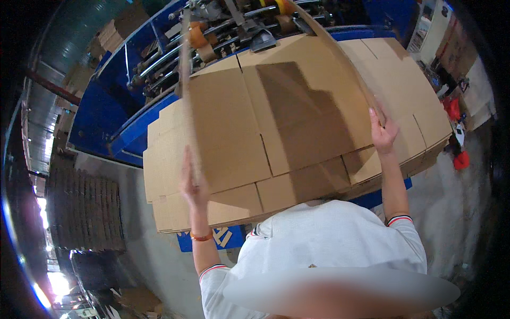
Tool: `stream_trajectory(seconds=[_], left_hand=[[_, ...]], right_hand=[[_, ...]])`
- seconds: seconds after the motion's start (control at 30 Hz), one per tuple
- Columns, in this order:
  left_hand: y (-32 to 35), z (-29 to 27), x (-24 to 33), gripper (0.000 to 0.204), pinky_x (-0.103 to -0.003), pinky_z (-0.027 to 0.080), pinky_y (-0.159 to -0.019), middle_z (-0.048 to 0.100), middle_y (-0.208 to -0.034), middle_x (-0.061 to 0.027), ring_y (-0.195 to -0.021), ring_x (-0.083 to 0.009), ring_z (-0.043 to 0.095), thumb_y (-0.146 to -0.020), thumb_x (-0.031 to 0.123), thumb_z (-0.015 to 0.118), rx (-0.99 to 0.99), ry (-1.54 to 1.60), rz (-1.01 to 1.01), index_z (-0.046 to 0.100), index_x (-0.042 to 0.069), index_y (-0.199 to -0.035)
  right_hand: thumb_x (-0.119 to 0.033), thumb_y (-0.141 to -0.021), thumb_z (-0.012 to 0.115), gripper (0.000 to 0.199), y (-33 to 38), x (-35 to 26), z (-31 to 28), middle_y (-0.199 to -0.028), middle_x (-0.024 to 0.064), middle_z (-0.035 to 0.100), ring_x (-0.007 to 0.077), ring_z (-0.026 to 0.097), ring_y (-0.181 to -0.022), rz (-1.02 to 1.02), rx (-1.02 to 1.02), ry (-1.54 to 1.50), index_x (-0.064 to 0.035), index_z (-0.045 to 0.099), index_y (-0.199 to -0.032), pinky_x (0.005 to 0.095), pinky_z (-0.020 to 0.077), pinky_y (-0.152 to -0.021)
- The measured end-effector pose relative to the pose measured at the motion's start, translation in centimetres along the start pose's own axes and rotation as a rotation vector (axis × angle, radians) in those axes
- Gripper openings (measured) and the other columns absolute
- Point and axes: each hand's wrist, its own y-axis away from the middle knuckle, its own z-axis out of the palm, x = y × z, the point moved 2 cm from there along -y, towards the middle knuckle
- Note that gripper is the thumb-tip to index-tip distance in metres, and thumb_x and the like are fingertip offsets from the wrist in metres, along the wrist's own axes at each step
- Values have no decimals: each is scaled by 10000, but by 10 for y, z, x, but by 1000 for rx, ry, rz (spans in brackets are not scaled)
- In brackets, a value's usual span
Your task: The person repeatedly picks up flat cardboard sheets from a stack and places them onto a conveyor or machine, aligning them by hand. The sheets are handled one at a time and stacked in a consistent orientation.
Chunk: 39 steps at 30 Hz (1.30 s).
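Note:
A brown cardboard sheet [223, 122] lies on a stack of flat cardboard, its left and right side panels standing up. My right hand [383, 133] grips the near end of the raised right panel [342, 58], thumb on the inner face. On the other side, my left hand [194, 178] holds the near end of the raised left panel [185, 80], which is seen almost edge-on. That hand is slightly blurred, and the panel hides some of its fingers. A dark shadow falls across the sheet's middle.
Beyond the stack stands a blue machine [101, 114] with metal rods and orange rollers [197, 38]. The cardboard stack [425, 101] spreads out to both sides of the sheet. Piled flat cardboard [85, 210] stands on the floor at left. Red items [460, 159] lie at far right.

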Motion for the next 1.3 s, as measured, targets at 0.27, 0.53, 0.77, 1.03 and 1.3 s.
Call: stream_trajectory(seconds=[0.27,0.53,0.77,1.03,1.3], left_hand=[[44,107,42,704,-563,264,-1076,395,-1433,-171,-1326,-365,371,-710,-72,545,-578,-410,388,476,188,-1361],[11,128,19,802,-538,277,-1080,384,-1444,-149,-1335,-354,353,-638,-128,573,-528,-443,434,465,181,-1370],[-77,171,-3,789,-526,281,-1082,389,-1445,-124,-1330,-335,362,-681,-92,573,-482,-423,520,421,203,-1396],[-131,199,-8,708,-561,325,-1036,438,-1395,-91,-1295,-296,405,-731,-36,571,-411,-618,444,437,232,-1372],[-147,166,-86,534,-519,325,-1052,465,-1349,-114,-1292,-287,394,-826,219,552,-47,-793,152,451,112,-1338]], right_hand=[[-74,-770,519,477,70,-14,60,-1254,186,565,354,552,-1142,-427,-685,480,-84,573,-1243,437,455,-962],[-111,-776,535,438,65,20,98,-1212,171,584,342,564,-1096,-541,-652,575,-118,590,-1210,414,480,-922],[-96,-771,536,444,5,71,167,-1211,125,592,285,575,-1091,-570,-463,525,-166,597,-1205,375,504,-880],[-166,-833,540,460,-47,92,206,-1236,76,575,260,526,-1156,-469,-469,630,-211,522,-1290,429,431,-948],[-298,-891,555,469,-34,100,202,-1370,136,445,331,387,-1285,-254,-521,513,-115,465,-1313,473,311,-1065]])
